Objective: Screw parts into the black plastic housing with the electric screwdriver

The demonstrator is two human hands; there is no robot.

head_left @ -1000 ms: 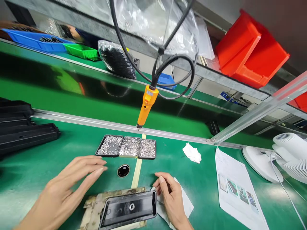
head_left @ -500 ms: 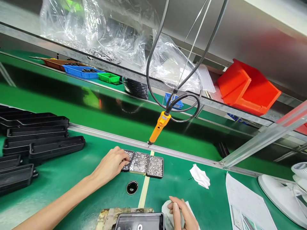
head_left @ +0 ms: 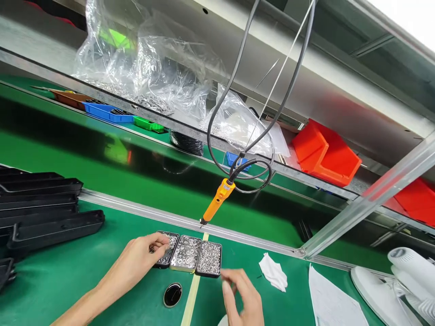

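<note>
Brightly and evenly lit from overhead, with a blown-out white patch at the top right corner and soft glare on the crumpled clear plastic bags (head_left: 149,68) under the grey metal shelf (head_left: 306,68). Glossy green desk (head_left: 84,276) mirroring coloured bins in dark reflections along its raised rear band, shadows faint and short. Motion-blurred right hand (head_left: 243,299) near the bottom edge; straight rails bent and leaning by wide-angle distortion, strongest at the sides.

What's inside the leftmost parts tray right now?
The leftmost tray holds small silvery metal parts. The left hand covers its near-left portion, so that part's contents are hidden.
</note>
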